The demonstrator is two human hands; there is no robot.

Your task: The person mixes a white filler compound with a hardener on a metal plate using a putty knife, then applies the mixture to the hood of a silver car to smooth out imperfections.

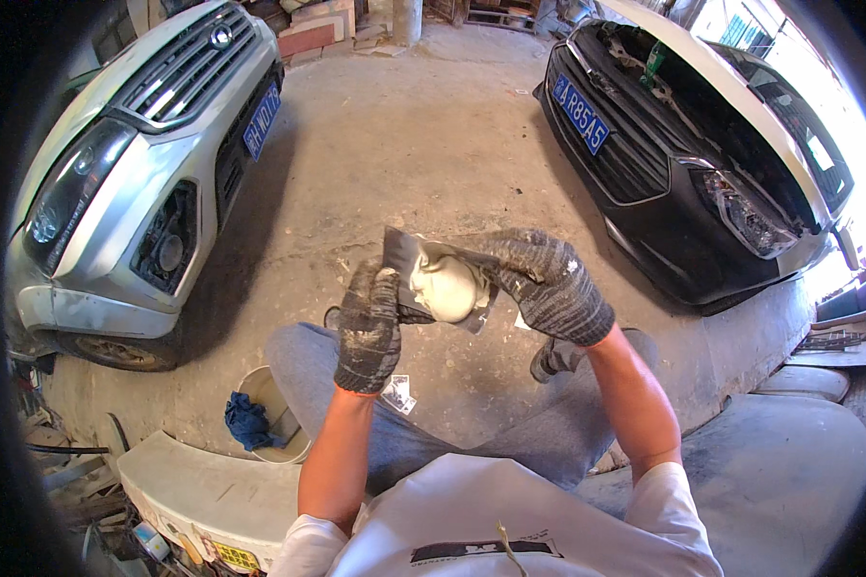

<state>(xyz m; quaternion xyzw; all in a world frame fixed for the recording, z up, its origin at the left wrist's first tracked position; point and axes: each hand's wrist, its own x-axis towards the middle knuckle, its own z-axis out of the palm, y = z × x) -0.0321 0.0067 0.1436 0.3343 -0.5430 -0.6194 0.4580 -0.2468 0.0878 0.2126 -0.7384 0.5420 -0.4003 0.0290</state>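
In front of me, above my knees, a lump of cream-coloured putty (449, 293) sits on a thin dark flat plate (396, 248). My left hand (369, 327), in a grey knitted glove smeared with putty, is closed on the plate's left side. A dark flat scraper (473, 256) is pinched in my right hand (550, 284), gloved the same way. The scraper's edge meets the top of the putty. My fingers hide parts of both tools.
A silver car front (154, 178) stands at the left, a dark-fronted car (635, 173) with its engine bay exposed at the right. Beside my left knee is a bucket (296, 450) with a blue cloth (248, 421). Panels lie at lower left (216, 476) and lower right (770, 462).
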